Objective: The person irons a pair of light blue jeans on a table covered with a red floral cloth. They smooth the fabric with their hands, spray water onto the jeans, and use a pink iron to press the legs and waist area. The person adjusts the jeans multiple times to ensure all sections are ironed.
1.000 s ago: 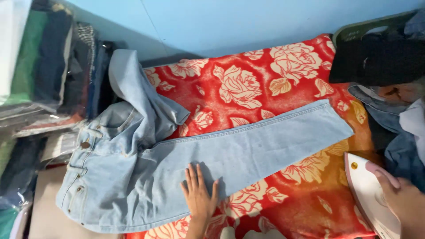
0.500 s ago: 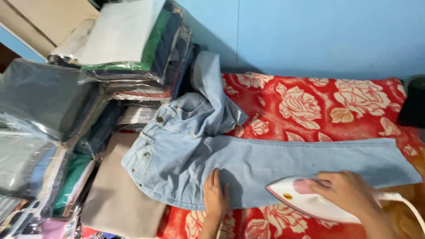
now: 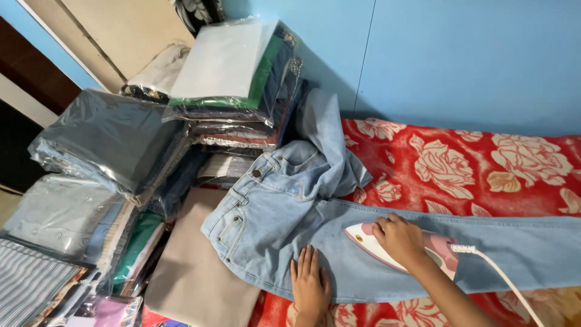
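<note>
Light-blue jeans spread flat on red floral cover; one leg laid out toward right edge of view, other leg folded back over waistband toward blue wall. White-and-pink iron resting on laid-out leg, tip pointed toward waistband of jeans. Right hand wrapped shut around iron handle. White cord trailing from rear of iron across jeans toward lower right. Left hand pressed flat, fingers extended and slightly spread, holding nothing, on jeans near lower hem edge, just beside iron tip. Beige folded cloth lying partly under waistband of jeans. Stacks of folded garments in clear plastic bags standing beyond waistband of jeans, against wall.
</note>
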